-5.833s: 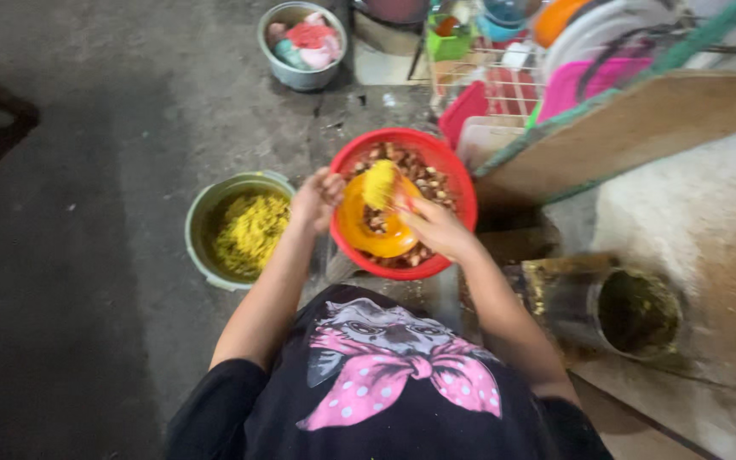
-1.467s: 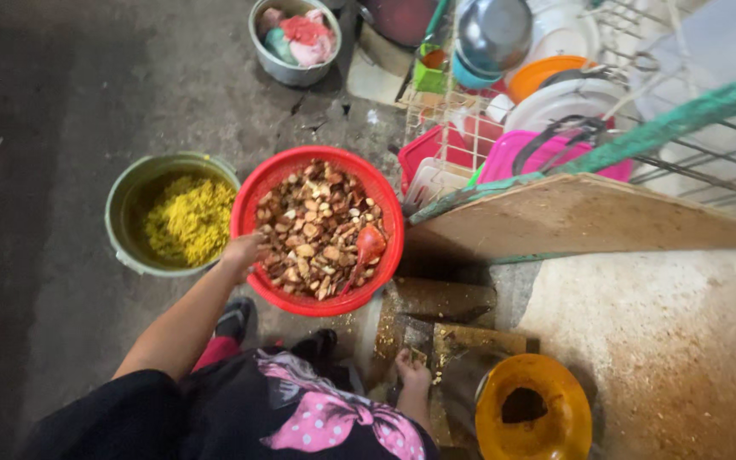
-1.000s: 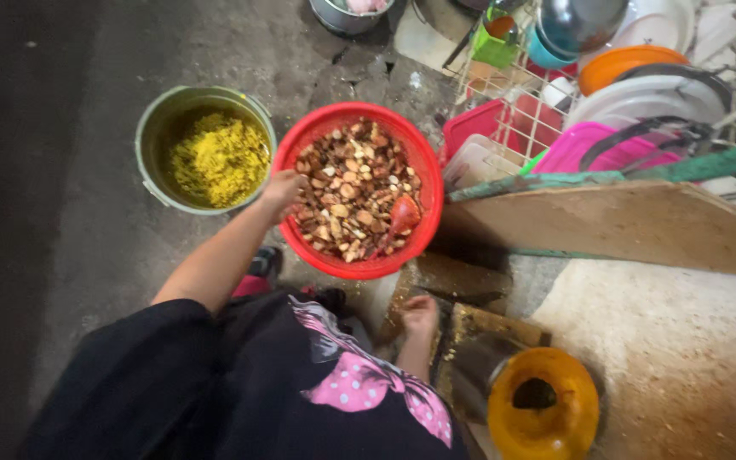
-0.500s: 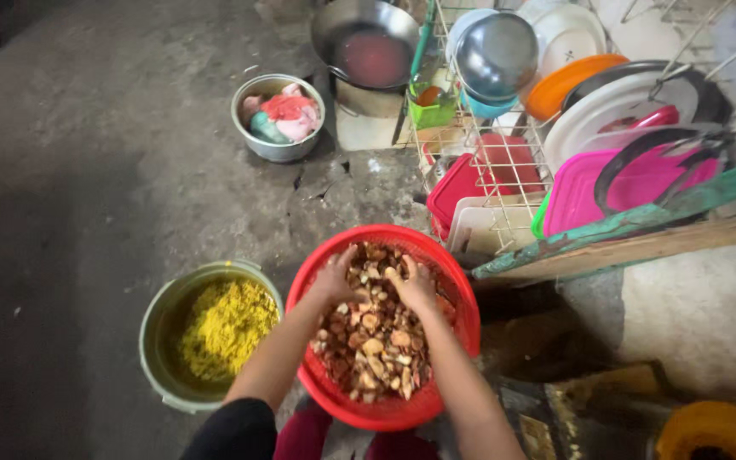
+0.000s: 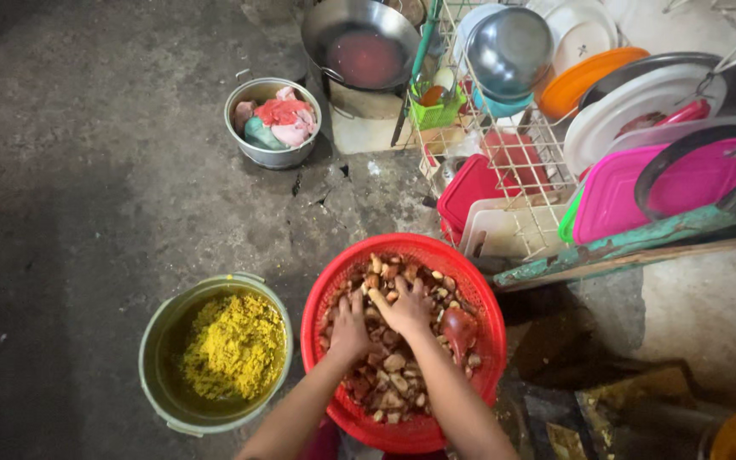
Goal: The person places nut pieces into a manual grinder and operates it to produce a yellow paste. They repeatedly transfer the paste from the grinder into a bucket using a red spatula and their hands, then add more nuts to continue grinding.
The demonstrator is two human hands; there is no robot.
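Down low, both hands are in a red basket (image 5: 327,294) full of brown and tan chunks (image 5: 393,362), w/ one reddish piece (image 5: 457,328) at its right side. Left hand (image 5: 349,328) lies palm-down on the heap, fingers spread a bit, nothing clearly gripped. Right hand (image 5: 404,308) is just beside it, touching it, fingers splayed and pressed into the chunks; can't tell if any piece is pinched underneath. Basket sits on the grey concrete floor (image 5: 87,153), approx. centre-bottom of view. Just left of it, a green bucket (image 5: 157,341) holds yellow mash (image 5: 232,345). Further back, a metal pot (image 5: 253,149) w/ pink and green stuff. Right of the basket, a wire dish rack (image 5: 521,170) w/ plates, lids and a metal bowl (image 5: 508,47).
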